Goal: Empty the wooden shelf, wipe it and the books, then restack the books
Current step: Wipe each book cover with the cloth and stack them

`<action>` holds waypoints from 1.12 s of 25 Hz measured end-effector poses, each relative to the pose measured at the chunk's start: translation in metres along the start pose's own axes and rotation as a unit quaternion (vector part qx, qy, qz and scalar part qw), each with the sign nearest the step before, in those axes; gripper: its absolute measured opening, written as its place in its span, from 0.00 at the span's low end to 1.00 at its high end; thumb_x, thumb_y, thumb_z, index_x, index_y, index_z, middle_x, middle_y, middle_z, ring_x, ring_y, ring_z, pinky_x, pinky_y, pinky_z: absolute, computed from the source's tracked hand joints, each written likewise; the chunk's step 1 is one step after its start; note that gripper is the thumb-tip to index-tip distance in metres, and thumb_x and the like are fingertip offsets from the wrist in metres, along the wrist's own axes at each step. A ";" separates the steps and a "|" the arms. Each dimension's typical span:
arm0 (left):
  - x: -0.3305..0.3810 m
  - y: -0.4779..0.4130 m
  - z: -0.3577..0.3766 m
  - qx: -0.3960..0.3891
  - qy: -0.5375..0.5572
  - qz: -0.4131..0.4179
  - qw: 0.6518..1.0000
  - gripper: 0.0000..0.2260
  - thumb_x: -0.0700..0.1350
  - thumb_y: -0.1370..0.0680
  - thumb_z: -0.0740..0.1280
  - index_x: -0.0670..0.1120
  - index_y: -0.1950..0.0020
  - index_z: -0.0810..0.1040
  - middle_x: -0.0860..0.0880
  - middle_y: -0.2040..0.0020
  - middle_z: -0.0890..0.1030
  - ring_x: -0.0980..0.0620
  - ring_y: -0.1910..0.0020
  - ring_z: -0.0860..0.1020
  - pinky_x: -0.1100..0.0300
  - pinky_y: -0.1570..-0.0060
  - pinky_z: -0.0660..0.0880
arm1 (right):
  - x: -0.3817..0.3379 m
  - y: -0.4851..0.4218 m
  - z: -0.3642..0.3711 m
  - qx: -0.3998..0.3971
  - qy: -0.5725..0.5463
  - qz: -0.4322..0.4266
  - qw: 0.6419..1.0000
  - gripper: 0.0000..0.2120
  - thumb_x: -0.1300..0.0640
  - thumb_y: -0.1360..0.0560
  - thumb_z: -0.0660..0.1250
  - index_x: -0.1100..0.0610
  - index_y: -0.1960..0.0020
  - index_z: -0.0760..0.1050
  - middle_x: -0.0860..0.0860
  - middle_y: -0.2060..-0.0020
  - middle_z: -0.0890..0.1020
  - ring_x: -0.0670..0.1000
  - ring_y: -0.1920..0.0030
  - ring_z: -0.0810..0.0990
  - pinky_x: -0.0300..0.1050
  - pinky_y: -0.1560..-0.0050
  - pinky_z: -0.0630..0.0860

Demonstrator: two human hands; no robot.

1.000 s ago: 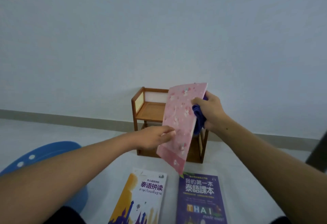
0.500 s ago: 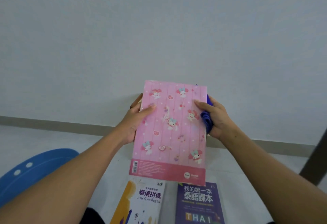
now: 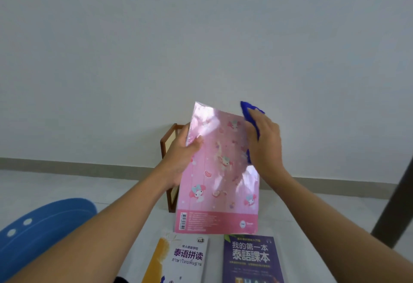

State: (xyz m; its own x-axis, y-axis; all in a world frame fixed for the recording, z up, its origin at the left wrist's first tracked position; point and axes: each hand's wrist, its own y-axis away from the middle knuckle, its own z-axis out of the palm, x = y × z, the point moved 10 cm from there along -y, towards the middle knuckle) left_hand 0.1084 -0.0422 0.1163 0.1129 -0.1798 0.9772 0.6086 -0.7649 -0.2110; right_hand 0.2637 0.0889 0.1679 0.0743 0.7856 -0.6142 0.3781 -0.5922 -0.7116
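Note:
I hold a glossy pink book (image 3: pixel 218 171) upright in front of me, its back cover with cartoon figures and a barcode facing me. My left hand (image 3: pixel 182 151) grips its left edge, thumb on the cover. My right hand (image 3: pixel 264 139) presses a blue cloth (image 3: pixel 250 113) against the book's upper right corner. Behind the book only the left side of the wooden shelf (image 3: pixel 169 144) shows, standing against the wall. Two more books lie flat on the floor below: a white and yellow book (image 3: pixel 183 260) and a purple book (image 3: pixel 252 258).
A blue plastic stool (image 3: pixel 40 227) sits at the lower left beside my left arm. A dark table leg (image 3: pixel 395 206) slants up at the right edge. The white wall and its grey skirting (image 3: pixel 67 166) run behind everything.
The pink book turned from edge-on to face me. My right hand with the cloth moved from behind the book's right edge onto its upper right cover.

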 end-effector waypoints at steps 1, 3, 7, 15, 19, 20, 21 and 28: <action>0.004 0.002 0.004 -0.006 0.002 0.004 1.000 0.18 0.47 0.19 0.60 0.57 0.29 0.67 0.49 0.35 0.76 0.45 0.37 0.76 0.43 0.43 0.76 | -0.010 0.000 0.014 -0.031 0.039 -0.010 0.999 0.18 0.57 0.18 0.58 0.55 0.29 0.69 0.52 0.31 0.72 0.56 0.34 0.69 0.47 0.32 0.65; 0.009 0.001 0.013 -0.021 0.007 0.016 1.000 0.16 0.49 0.18 0.57 0.57 0.30 0.68 0.49 0.38 0.79 0.48 0.42 0.79 0.45 0.45 0.78 | -0.026 0.003 0.042 -0.094 0.085 -0.015 0.992 0.20 0.54 0.18 0.54 0.53 0.27 0.65 0.52 0.27 0.66 0.56 0.30 0.63 0.46 0.30 0.58; 0.014 0.003 0.011 0.012 0.044 0.017 0.999 0.11 0.49 0.17 0.54 0.52 0.38 0.72 0.49 0.57 0.80 0.53 0.62 0.79 0.60 0.63 0.78 | -0.066 0.019 0.064 -0.150 0.097 -0.167 0.970 0.24 0.50 0.21 0.47 0.49 0.27 0.65 0.48 0.25 0.62 0.53 0.30 0.62 0.48 0.33 0.58; 0.023 0.006 -0.015 0.064 0.108 0.005 0.992 0.10 0.49 0.17 0.54 0.53 0.40 0.73 0.48 0.52 0.82 0.48 0.57 0.81 0.52 0.59 0.79 | -0.018 0.002 0.047 -0.135 0.139 -0.002 0.981 0.22 0.49 0.17 0.49 0.40 0.24 0.55 0.40 0.23 0.50 0.48 0.23 0.43 0.57 0.27 0.50; 0.017 0.006 -0.014 0.059 0.137 -0.005 0.989 0.10 0.50 0.17 0.54 0.53 0.39 0.72 0.49 0.52 0.83 0.49 0.58 0.82 0.51 0.57 0.79 | -0.031 0.014 0.071 -0.209 0.129 -0.032 0.969 0.23 0.51 0.17 0.47 0.42 0.23 0.49 0.40 0.23 0.47 0.47 0.23 0.42 0.60 0.25 0.44; 0.017 0.005 -0.014 0.060 0.149 -0.001 0.987 0.10 0.49 0.17 0.54 0.53 0.39 0.72 0.49 0.52 0.83 0.49 0.57 0.82 0.49 0.54 0.79 | -0.039 0.021 0.076 -0.219 0.135 -0.054 0.965 0.23 0.51 0.17 0.46 0.41 0.23 0.49 0.40 0.23 0.47 0.45 0.23 0.42 0.60 0.25 0.41; 0.017 0.006 -0.014 0.060 0.160 0.003 0.985 0.10 0.48 0.17 0.54 0.53 0.39 0.72 0.49 0.52 0.83 0.49 0.57 0.82 0.49 0.52 0.79 | -0.048 0.029 0.080 -0.227 0.137 -0.076 0.961 0.24 0.51 0.18 0.44 0.41 0.23 0.49 0.39 0.23 0.47 0.44 0.23 0.42 0.59 0.25 0.39; 0.021 0.004 -0.017 0.070 0.209 0.016 0.975 0.09 0.48 0.17 0.55 0.53 0.48 0.74 0.46 0.47 0.81 0.47 0.51 0.80 0.45 0.43 0.74 | -0.060 0.056 0.082 -0.198 0.085 -0.167 0.962 0.25 0.52 0.20 0.46 0.40 0.24 0.54 0.37 0.24 0.50 0.41 0.23 0.42 0.57 0.24 0.41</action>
State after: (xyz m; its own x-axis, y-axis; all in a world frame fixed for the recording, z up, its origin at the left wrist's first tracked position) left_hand 0.1004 -0.0596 0.1353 -0.1784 -0.4610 0.8693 0.7144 -0.6682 -0.2078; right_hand 0.2050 -0.0059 0.1369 0.0258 0.9580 -0.2856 0.7264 -0.2142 -0.6531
